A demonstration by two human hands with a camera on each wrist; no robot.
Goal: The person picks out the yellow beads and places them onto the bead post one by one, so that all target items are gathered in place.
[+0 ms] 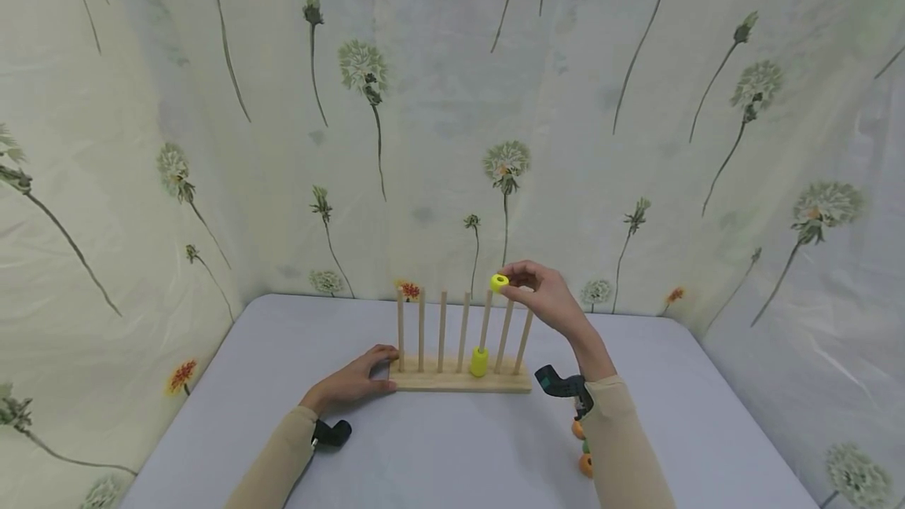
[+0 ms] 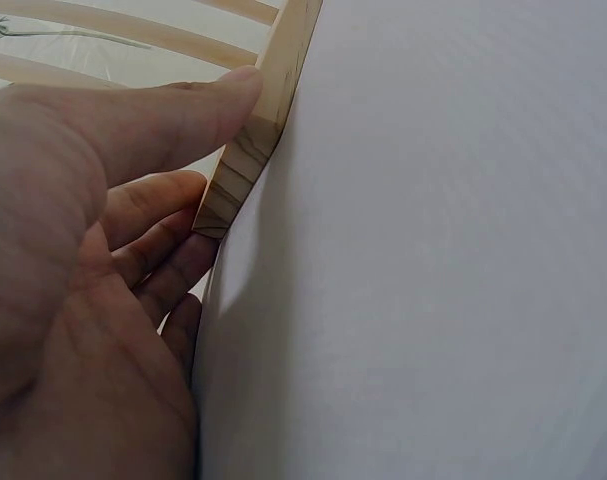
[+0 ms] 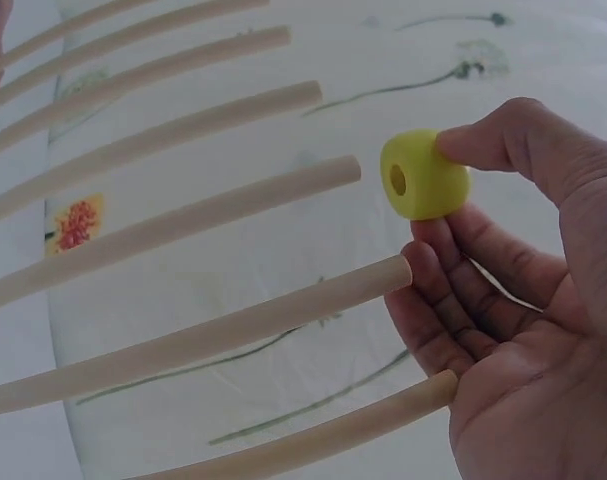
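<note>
Beige sleeves (image 1: 625,446) extend toward the wooden rack (image 1: 441,386), the left hand (image 1: 357,378) gripping its left end, the right hand (image 1: 547,298) pinching a yellow bead (image 3: 433,185) above it.

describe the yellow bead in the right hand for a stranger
On the white-covered table stands a pale wooden rack with seven upright pegs. Near their tops, the right hand pinches a rounded yellow bead. Unlike the yellow cylindrical piece low on one peg, it is off the pegs.
</note>
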